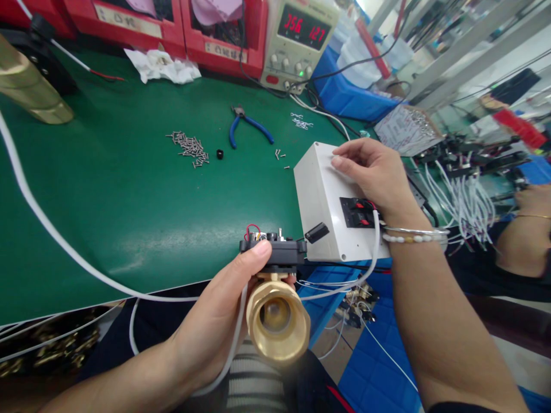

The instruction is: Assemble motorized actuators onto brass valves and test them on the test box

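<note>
My left hand is closed around a brass ball valve with a black actuator housing on top. The valve's round opening faces me, and the ball shows inside. The housing has no lid; a red wire and small parts show in it, under my thumb. My right hand is over a white control box, thumb and index finger slightly apart, with nothing visible between them. Whether the fingertips touch the box is unclear. A black terminal block with red tabs sits on the box, and a white cable runs from it.
On the green bench lie screws, blue-handled cutters, a black ring and metal clips. Behind stand red bins and a lit power supply. Another person's arm is at right.
</note>
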### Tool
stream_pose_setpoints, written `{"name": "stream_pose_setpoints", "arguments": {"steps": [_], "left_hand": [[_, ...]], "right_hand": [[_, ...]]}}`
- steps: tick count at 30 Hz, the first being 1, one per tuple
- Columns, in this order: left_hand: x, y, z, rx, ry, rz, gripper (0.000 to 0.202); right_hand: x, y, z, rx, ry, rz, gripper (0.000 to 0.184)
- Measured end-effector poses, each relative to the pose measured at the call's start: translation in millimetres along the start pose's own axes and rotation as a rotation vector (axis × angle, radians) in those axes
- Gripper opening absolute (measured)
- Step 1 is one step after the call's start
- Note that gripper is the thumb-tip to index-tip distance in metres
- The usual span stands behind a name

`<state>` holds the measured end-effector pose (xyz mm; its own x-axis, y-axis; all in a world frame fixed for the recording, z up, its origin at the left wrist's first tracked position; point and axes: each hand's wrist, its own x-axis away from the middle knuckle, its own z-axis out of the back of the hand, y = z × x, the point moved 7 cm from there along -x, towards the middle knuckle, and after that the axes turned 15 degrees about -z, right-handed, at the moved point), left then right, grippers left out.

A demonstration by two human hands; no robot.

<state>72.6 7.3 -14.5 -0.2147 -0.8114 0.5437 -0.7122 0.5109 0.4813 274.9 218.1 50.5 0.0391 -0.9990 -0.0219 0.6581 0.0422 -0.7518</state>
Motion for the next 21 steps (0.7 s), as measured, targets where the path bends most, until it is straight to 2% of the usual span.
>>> {"name": "stream_pose_setpoints", "arguments": {"steps": [10, 21], "left_hand": [[-0.6, 5.1, -0.4, -0.089, -0.052, -0.084, 0.040], [3.2, 7.5, -3.1, -0.124, -0.014, -0.044, 0.043]], "right_hand": [[-7.1, -0.1, -1.6, 0.017, 0.026, 0.003, 0.031], [0.5, -6.6, 1.4, 0.041, 0.089, 0.036, 0.055]]}}
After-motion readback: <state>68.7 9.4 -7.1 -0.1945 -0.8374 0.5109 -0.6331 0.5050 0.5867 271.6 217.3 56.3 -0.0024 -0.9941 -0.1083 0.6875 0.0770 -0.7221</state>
